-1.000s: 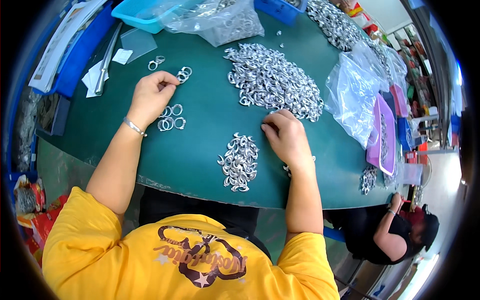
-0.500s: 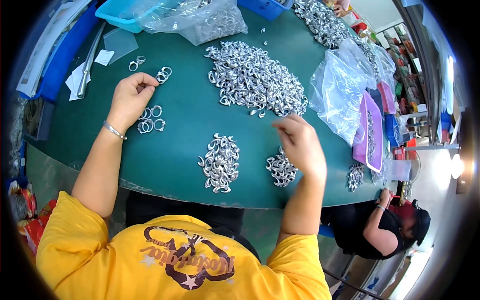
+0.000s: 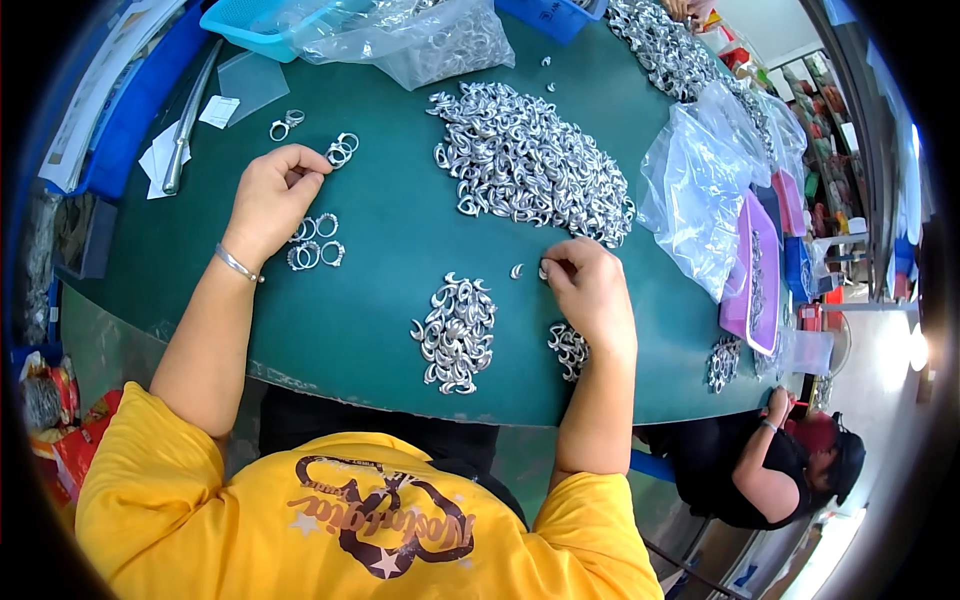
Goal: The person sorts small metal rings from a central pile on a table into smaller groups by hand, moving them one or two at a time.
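Note:
My left hand point(image 3: 272, 200) is closed, thumb and finger pinching the edge of a small cluster of silver rings point(image 3: 343, 149). Just below it lie several more rings point(image 3: 330, 254), and two rings point(image 3: 286, 124) sit farther up. My right hand point(image 3: 592, 290) is pinched over a small silver crescent-shaped piece point(image 3: 544, 269), mostly covered by the fingertips. Left of those fingers, a single crescent piece point(image 3: 516, 271) lies on the green tabletop. Beyond is a large heap of crescent pieces point(image 3: 530, 160). Nearer me are a medium pile point(image 3: 455, 335) and a small pile point(image 3: 567, 350), partly hidden by my right wrist.
A tapered metal rod point(image 3: 186, 130) and paper slips point(image 3: 219, 111) lie at the far left. Clear plastic bags point(image 3: 690, 190), a blue basket point(image 3: 250, 35) and a purple tray point(image 3: 740, 310) stand around the heap. At the right, another person point(image 3: 765, 460) works at the table edge.
My right hand has shifted slightly left, and two crescent pieces now lie apart from the heap, nearer me. My left hand stays at the rings. The whole view has shifted a little.

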Demonstrator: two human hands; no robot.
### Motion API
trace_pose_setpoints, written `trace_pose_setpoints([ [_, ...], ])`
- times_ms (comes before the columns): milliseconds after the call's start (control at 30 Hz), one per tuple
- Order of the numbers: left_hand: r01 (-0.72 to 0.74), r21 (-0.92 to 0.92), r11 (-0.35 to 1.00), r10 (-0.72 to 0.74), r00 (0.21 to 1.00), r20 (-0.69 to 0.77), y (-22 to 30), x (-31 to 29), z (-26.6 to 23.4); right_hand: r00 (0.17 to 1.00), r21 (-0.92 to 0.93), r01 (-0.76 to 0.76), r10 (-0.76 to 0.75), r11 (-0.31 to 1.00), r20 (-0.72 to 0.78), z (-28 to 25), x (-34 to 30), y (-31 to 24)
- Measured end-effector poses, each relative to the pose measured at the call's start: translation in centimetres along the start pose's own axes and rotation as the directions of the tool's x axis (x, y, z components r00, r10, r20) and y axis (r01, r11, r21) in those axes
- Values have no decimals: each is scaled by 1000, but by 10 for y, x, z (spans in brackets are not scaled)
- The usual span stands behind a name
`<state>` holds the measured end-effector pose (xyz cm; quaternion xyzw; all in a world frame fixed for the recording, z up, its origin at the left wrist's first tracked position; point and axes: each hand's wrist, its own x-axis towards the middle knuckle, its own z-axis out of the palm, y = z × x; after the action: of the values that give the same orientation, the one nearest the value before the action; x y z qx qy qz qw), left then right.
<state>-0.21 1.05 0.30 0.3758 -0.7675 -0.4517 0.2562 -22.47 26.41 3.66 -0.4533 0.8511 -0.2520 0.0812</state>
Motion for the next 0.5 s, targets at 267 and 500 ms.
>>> trace_pose_setpoints([
  [267, -12, 24, 1000, 11, 1000, 17, 1, 2, 4, 983, -7, -167, 167, 986, 70, -13, -9, 3],
  [500, -24, 33, 999, 23, 1000, 15, -3, 2, -1, 975, 56, -199, 192, 978, 108, -50, -19, 34],
])
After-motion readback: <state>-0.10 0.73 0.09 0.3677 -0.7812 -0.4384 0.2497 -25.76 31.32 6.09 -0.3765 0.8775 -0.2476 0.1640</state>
